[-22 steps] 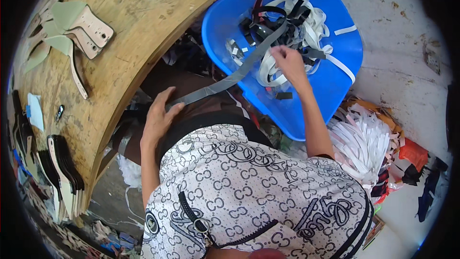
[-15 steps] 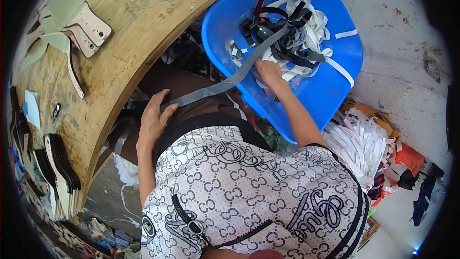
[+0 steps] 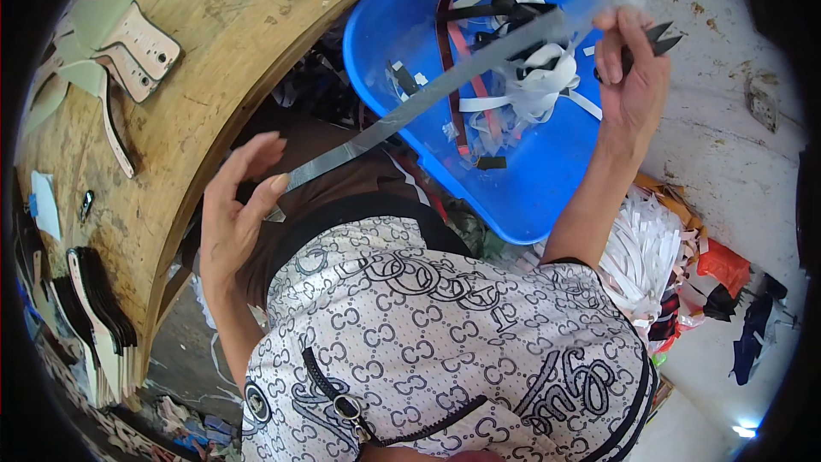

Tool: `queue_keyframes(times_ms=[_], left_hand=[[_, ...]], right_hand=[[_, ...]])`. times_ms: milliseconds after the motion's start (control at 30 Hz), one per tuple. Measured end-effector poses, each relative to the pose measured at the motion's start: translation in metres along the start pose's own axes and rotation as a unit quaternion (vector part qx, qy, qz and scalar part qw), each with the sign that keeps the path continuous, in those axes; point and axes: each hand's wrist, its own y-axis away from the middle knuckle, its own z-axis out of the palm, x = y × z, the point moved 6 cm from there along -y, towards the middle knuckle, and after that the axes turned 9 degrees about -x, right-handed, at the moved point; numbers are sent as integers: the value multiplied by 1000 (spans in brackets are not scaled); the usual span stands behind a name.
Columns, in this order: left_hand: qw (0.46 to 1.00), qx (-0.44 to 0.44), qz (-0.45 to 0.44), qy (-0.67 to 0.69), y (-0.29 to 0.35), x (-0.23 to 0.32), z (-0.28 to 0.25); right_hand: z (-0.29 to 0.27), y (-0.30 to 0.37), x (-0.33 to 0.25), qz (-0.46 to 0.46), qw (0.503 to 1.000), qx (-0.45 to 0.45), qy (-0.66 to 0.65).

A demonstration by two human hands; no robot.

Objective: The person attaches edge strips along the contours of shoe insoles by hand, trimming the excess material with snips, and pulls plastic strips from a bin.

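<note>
A long grey strip (image 3: pixel 428 107) stretches slantwise across my lap and over the blue bin. Its far end is smeared by motion at the fingertips of my right hand (image 3: pixel 637 73), raised above the bin's right rim. That hand is closed and also holds small black scissors (image 3: pixel 658 38), whose blades stick out to the right. Over my lap, my left hand (image 3: pixel 235 214) has its fingers spread, the thumb against the strip's near end. Inside the blue bin (image 3: pixel 547 197) lies a tangle of white ribbon (image 3: pixel 547 68), with black, dark red and pink strips.
A curved wooden table (image 3: pixel 239 43) borders the left side. On it are pale green and pink cut pieces (image 3: pixel 137 51), a stack of dark-edged pieces (image 3: pixel 103 308) and a small black object (image 3: pixel 86 205). A bundle of white strips (image 3: pixel 646 244) and red scraps lie right of the bin.
My right hand has risen out of the bin toward the upper right, pulling the grey strip from the tangle. My left hand has shifted left and its fingers have spread wider.
</note>
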Motion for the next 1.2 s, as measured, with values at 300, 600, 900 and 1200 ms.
queue_keyframes(times_ms=[300,600,900,1200], left_hand=[[952,-111,278,-63,-76,96,63],[953,-69,166,245,-118,66,64],[886,-80,163,427,-59,80,41],[876,196,-18,-440,150,-51,-99]], right_hand=[[178,14,-3,40,924,-363,109],[89,21,97,94,959,-253,83],[56,-7,153,-123,848,-119,501],[-156,-65,163,73,712,60,695]])
